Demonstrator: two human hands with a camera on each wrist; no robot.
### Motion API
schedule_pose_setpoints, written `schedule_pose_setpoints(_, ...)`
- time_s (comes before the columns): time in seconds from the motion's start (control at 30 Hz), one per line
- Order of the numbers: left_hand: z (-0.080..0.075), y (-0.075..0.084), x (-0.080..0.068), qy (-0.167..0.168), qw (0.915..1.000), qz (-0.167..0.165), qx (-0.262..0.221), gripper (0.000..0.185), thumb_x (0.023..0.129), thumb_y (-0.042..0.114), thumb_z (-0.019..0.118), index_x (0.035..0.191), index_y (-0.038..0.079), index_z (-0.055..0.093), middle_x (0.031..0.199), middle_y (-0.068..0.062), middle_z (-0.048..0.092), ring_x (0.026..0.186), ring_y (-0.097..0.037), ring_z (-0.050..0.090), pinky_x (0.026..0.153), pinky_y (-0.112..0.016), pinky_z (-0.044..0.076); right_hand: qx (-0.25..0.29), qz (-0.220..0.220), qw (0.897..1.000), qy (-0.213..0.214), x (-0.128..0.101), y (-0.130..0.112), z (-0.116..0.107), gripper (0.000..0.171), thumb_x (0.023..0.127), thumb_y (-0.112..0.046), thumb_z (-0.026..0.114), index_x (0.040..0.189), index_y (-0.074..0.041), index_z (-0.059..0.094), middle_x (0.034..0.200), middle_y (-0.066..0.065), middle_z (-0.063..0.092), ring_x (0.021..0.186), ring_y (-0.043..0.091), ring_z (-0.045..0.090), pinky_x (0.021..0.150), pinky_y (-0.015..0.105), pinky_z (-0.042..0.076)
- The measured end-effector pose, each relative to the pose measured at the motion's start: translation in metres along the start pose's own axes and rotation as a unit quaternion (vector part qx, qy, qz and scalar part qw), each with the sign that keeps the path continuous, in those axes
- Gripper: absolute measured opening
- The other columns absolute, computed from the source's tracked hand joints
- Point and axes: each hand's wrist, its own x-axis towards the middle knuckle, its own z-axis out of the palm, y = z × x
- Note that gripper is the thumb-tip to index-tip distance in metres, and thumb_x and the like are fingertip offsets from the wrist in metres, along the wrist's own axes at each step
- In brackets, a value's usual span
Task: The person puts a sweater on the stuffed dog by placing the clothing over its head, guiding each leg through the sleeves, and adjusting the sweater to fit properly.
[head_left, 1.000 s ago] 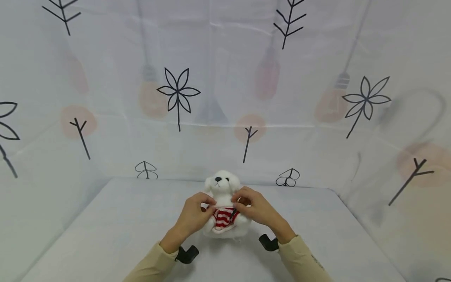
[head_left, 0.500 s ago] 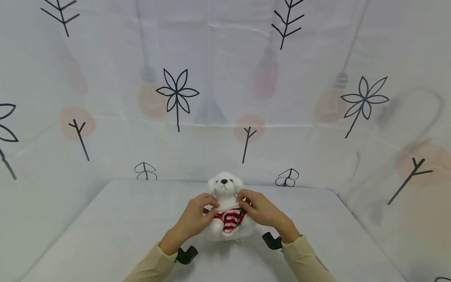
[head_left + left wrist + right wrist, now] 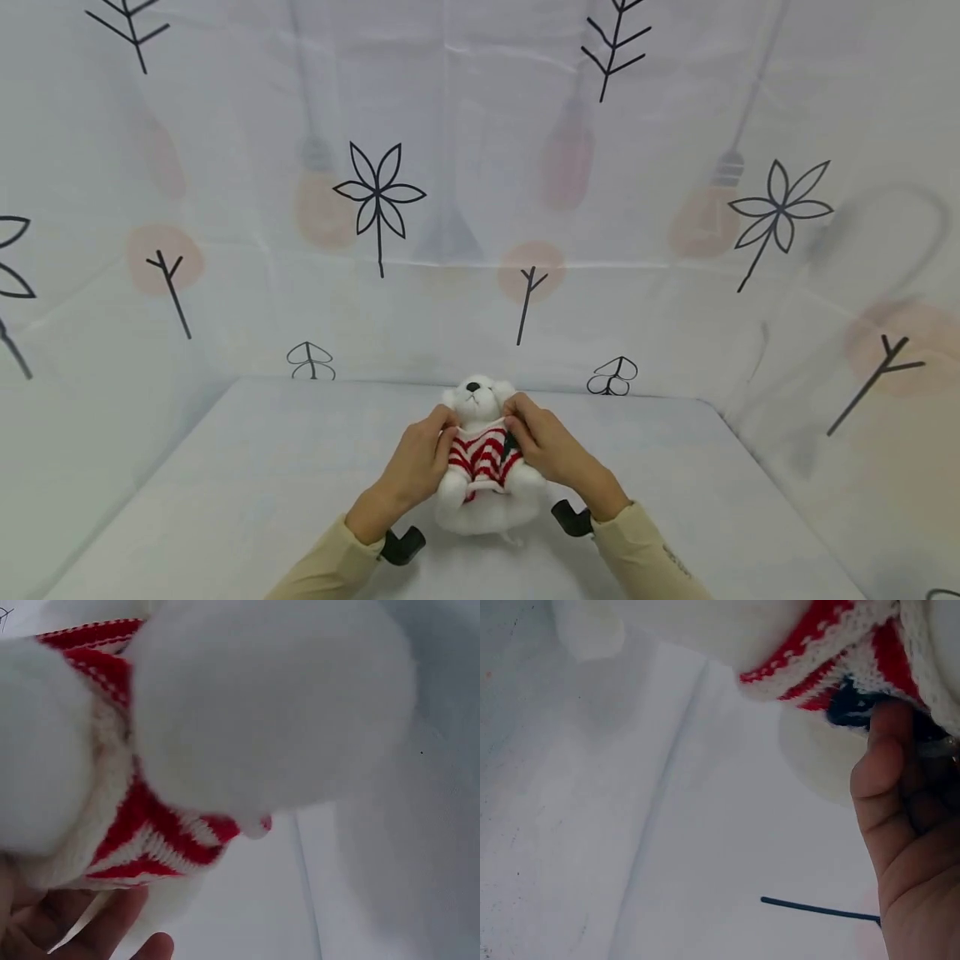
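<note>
Hands, left hand (image 3: 415, 467) and right hand (image 3: 551, 450), grip plush dog (image 3: 480, 467) mid-table (image 3: 225, 500).

I'm holding a white plush dog (image 3: 480, 475) in a red-and-white striped sweater (image 3: 480, 454), lying tilted back on the table.

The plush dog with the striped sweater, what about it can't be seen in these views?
- Head view: the plush dog has its sides covered by the left hand and right hand; fingertips hidden in the sweater.
- Left wrist view: too close; head cut off by the frame.
- Right wrist view: the dark patch by the thumb is too blurred to identify.
</note>
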Motion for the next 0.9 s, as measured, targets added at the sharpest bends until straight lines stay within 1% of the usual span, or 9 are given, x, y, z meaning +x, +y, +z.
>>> schedule_pose_setpoints(0.13, 0.002, -0.005, 0.001, 0.052, 0.9979, 0.04, -0.002, 0.006, 0.093, -0.001, 0.055, 0.097, 0.004, 0.054, 0.086, -0.002, 0.058, 0.071, -0.01, 0.053, 0.064, -0.026, 0.048, 0.021, -0.045, 0.998, 0.045, 0.002, 0.002, 0.004, 0.006, 0.099, -0.004, 0.047, 0.101, -0.009, 0.049, 0.084, -0.002, 0.052, 0.073, 0.008, 0.051, 0.063, 0.024, 0.046)
schedule_pose_setpoints(0.2, 0.003, -0.008, 0.001, 0.067, 0.996, 0.057, 0.012, 0.009, 0.091, -0.003, 0.059, 0.097, 0.003, 0.056, 0.092, -0.005, 0.06, 0.081, -0.014, 0.058, 0.071, -0.03, 0.05, 0.018, -0.058, 0.997, 0.053, 0.003, 0.004, 0.007, 0.008, 0.098, -0.002, 0.049, 0.101, -0.009, 0.049, 0.09, -0.002, 0.054, 0.077, 0.009, 0.053, 0.065, 0.025, 0.047)
schedule_pose_setpoints(0.27, 0.005, -0.011, 0.0, 0.064, 0.995, 0.066, 0.039, 0.011, 0.088, -0.003, 0.062, 0.096, 0.003, 0.058, 0.093, -0.005, 0.061, 0.085, -0.016, 0.059, 0.073, -0.032, 0.051, 0.01, -0.055, 0.997, 0.044, 0.003, 0.006, 0.009, 0.009, 0.098, -0.003, 0.05, 0.101, -0.011, 0.051, 0.092, -0.004, 0.055, 0.079, 0.008, 0.053, 0.068, 0.024, 0.047)
schedule_pose_setpoints(0.33, 0.008, -0.014, -0.002, 0.052, 0.9947, 0.065, 0.061, 0.013, 0.087, -0.003, 0.064, 0.095, 0.005, 0.059, 0.092, -0.003, 0.061, 0.084, -0.016, 0.059, 0.073, -0.032, 0.051, 0.001, -0.038, 0.999, 0.027, 0.003, 0.01, 0.01, 0.009, 0.097, -0.005, 0.052, 0.101, -0.014, 0.054, 0.092, -0.007, 0.056, 0.078, 0.007, 0.054, 0.068, 0.024, 0.047)
schedule_pose_setpoints(0.43, 0.011, -0.018, -0.004, 0.037, 0.9952, 0.056, 0.071, 0.014, 0.086, -0.003, 0.065, 0.095, 0.007, 0.058, 0.091, 0.0, 0.06, 0.08, -0.013, 0.057, 0.07, -0.03, 0.049, 0.01, -0.011, 1.0, 0.004, 0.001, 0.013, 0.01, 0.013, 0.095, -0.005, 0.055, 0.101, -0.017, 0.058, 0.091, -0.009, 0.059, 0.078, 0.006, 0.056, 0.069, 0.025, 0.049)
schedule_pose_setpoints(0.53, 0.011, -0.018, -0.005, 0.026, 0.9972, 0.051, 0.049, 0.013, 0.088, -0.001, 0.063, 0.096, 0.008, 0.058, 0.092, 0.001, 0.059, 0.081, -0.011, 0.055, 0.07, -0.029, 0.048, 0.032, 0.004, 0.999, -0.013, -0.001, 0.013, 0.007, 0.015, 0.092, -0.008, 0.06, 0.101, -0.02, 0.061, 0.094, -0.008, 0.061, 0.079, 0.009, 0.059, 0.07, 0.028, 0.05)
schedule_pose_setpoints(0.7, 0.012, -0.018, -0.004, 0.002, 0.998, 0.062, 0.007, 0.018, 0.086, 0.007, 0.068, 0.1, 0.009, 0.057, 0.097, 0.001, 0.055, 0.087, -0.011, 0.052, 0.073, -0.028, 0.047, 0.023, -0.015, 0.999, -0.017, 0.0, 0.01, 0.003, 0.009, 0.092, -0.013, 0.064, 0.096, -0.021, 0.062, 0.09, -0.009, 0.06, 0.076, 0.007, 0.055, 0.066, 0.026, 0.048)
schedule_pose_setpoints(0.8, 0.01, -0.018, -0.004, 0.006, 0.9975, 0.069, -0.015, 0.017, 0.085, 0.007, 0.071, 0.096, 0.008, 0.059, 0.094, 0.001, 0.057, 0.083, -0.011, 0.054, 0.071, -0.033, 0.049, 0.001, -0.029, 1.0, -0.008, 0.002, 0.008, 0.004, 0.006, 0.094, -0.013, 0.061, 0.093, -0.019, 0.059, 0.082, -0.011, 0.056, 0.07, 0.005, 0.05, 0.061, 0.023, 0.045)
schedule_pose_setpoints(0.9, 0.009, -0.017, -0.003, 0.017, 0.9971, 0.069, -0.026, 0.009, 0.087, 0.005, 0.067, 0.09, 0.008, 0.059, 0.087, 0.002, 0.058, 0.078, -0.01, 0.055, 0.067, -0.034, 0.05, -0.012, -0.034, 0.999, 0.0, 0.002, 0.006, 0.006, 0.004, 0.097, -0.016, 0.055, 0.094, -0.015, 0.055, 0.075, -0.011, 0.051, 0.064, 0.004, 0.046, 0.055, 0.022, 0.042)
